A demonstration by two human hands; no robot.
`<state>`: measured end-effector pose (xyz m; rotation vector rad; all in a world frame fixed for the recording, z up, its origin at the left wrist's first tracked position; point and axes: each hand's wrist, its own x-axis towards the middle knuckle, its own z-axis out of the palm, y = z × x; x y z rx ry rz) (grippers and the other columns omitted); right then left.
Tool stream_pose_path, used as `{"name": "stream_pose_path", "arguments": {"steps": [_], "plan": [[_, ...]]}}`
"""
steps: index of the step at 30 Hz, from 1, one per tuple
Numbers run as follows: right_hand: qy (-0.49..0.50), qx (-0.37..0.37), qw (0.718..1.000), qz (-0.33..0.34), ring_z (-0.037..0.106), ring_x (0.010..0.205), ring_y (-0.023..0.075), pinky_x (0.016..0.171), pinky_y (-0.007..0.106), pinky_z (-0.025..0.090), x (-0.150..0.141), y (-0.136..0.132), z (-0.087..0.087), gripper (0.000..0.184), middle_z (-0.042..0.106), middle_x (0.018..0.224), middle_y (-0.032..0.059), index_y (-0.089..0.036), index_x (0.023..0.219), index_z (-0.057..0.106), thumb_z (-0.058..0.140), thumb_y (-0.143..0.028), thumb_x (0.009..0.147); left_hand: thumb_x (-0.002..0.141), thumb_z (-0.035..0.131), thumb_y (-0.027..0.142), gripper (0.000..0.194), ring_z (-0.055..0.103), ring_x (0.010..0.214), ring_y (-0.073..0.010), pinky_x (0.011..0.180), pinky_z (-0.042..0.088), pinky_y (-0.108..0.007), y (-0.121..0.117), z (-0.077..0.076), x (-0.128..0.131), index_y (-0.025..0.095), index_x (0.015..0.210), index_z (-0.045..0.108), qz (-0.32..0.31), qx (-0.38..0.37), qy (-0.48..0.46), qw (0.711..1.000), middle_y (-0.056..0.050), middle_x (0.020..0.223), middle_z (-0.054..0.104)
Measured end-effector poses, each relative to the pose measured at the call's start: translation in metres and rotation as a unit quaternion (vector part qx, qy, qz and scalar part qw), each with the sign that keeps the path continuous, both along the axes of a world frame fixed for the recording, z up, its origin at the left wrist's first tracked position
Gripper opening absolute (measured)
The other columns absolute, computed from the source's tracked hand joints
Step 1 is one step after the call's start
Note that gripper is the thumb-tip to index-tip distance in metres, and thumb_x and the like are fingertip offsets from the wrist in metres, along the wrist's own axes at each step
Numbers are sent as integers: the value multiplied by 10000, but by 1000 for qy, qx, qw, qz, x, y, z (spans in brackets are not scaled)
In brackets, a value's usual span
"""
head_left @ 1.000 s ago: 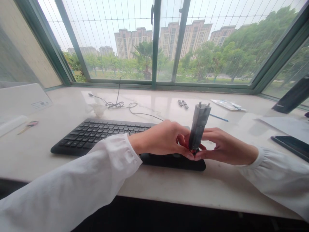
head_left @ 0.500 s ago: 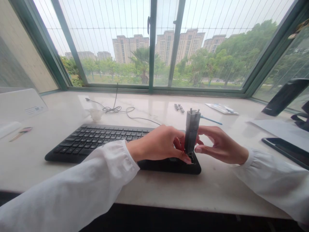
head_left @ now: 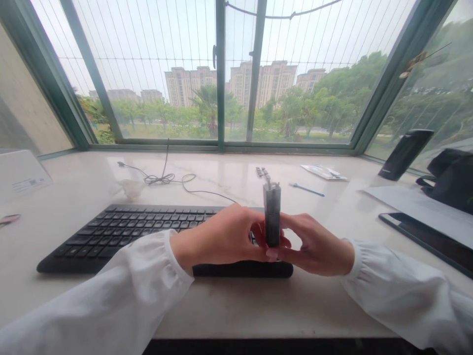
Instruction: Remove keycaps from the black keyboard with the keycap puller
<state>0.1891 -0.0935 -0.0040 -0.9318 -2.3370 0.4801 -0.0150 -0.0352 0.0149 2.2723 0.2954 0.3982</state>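
Grey translucent plastic case [head_left: 272,214] stood upright, long axis vertical, held at about 12 o'clock of the desk's front edge between left hand [head_left: 221,237] and right hand [head_left: 314,245]. Both grips clenched on it, equally near. Black wrist rest [head_left: 244,269] lay just below at 6 o'clock, keyboard [head_left: 125,234] at 9 o'clock.

No writing can be read: the printed label [head_left: 30,183] on the white panel [head_left: 15,165] is too small to make out.
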Motion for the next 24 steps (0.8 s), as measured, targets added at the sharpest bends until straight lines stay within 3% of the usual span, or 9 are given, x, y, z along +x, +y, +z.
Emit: {"name": "stream_pose_path", "arguments": {"steps": [5, 9, 16, 24], "plan": [[12, 13, 1000, 26, 495, 602, 94, 585, 203, 434, 1, 1, -2, 197, 615, 802, 15, -174, 969, 551, 606, -350, 901, 797, 719, 379, 277, 617, 713, -127, 633, 447, -194, -1, 0, -1, 176, 986, 717, 43, 34, 27, 998, -4, 820, 713], [10, 19, 1000, 21, 486, 615, 100, 599, 213, 425, 2, 2, -3, 219, 617, 807, 29, -158, 980, 567, 563, -371, 928, 801, 702, 455, 310, 616, 719, -135, 659, 435, -204, 2, 0, -2, 167, 905, 746, 41, 70, 48, 996, -18, 794, 708], [11, 9, 999, 49, 507, 651, 105, 644, 214, 437, 3, 4, -4, 249, 627, 820, 27, -152, 1033, 571, 566, -377, 928, 773, 748, 314, 179, 536, 645, -67, 585, 386, -144, 4, -4, 0, 194, 904, 723, 19, 82, 30, 996, 53, 733, 648], [-8, 27, 998, 61, 546, 714, 121, 696, 228, 457, 6, 5, 1, 240, 630, 852, 45, -137, 1036, 600, 582, -349, 924, 760, 756, 330, 147, 431, 545, -34, 485, 320, -127, 2, -3, 0, 214, 848, 740, 51, 57, 51, 996, 77, 625, 577]]}}
